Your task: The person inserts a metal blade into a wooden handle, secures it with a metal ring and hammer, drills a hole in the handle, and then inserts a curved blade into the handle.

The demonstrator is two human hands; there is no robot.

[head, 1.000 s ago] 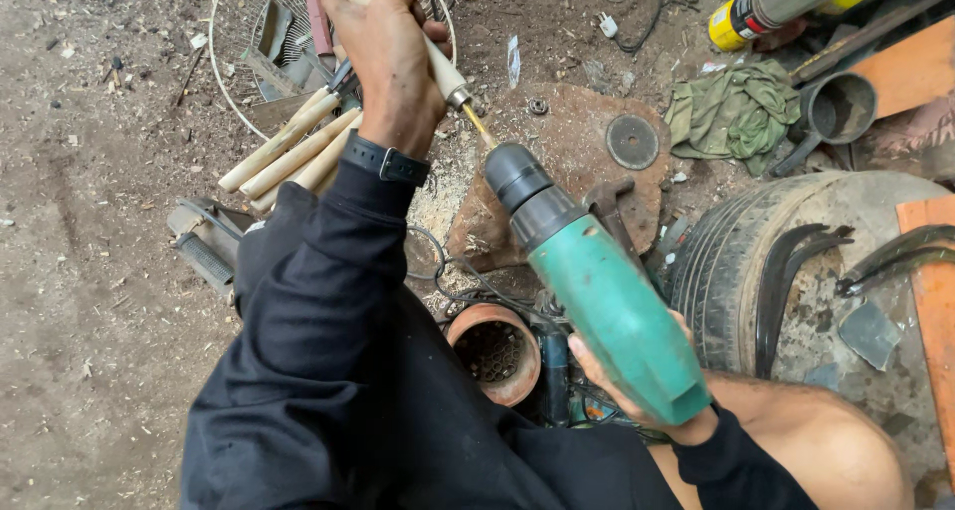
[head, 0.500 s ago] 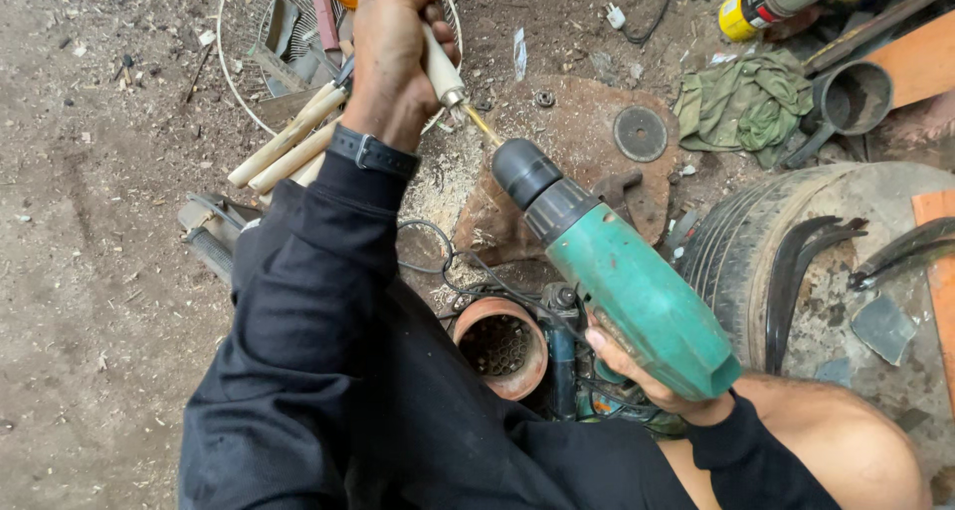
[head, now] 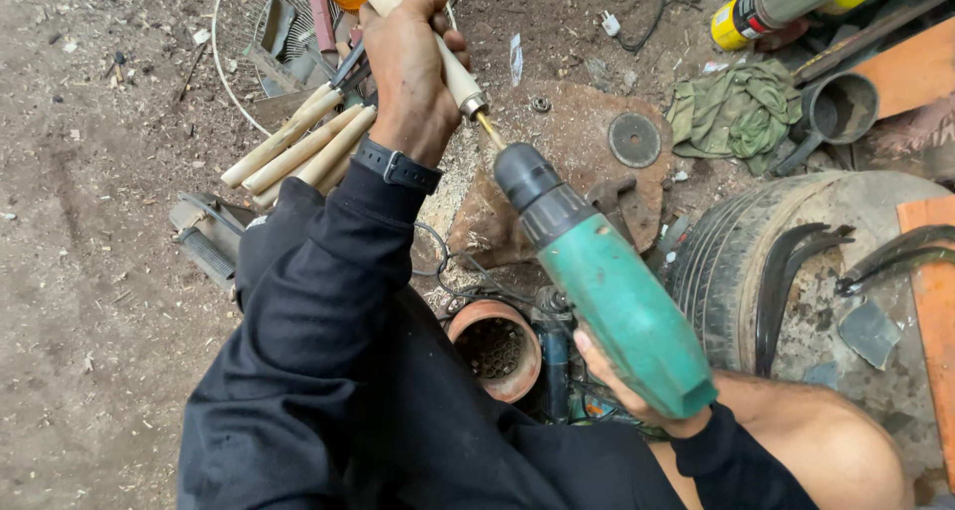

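Both hands (head: 413,67) clenched (left raised ahead, right (head: 622,396) low, near the body).

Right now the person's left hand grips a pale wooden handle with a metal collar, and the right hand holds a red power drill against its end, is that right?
Not quite: the head view shows the power drill in the right hand is green with a black chuck, not red. The left hand does grip the pale wooden handle with its metal collar.

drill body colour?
Teal-green drill body with a black chuck; seen clearly in the head view.
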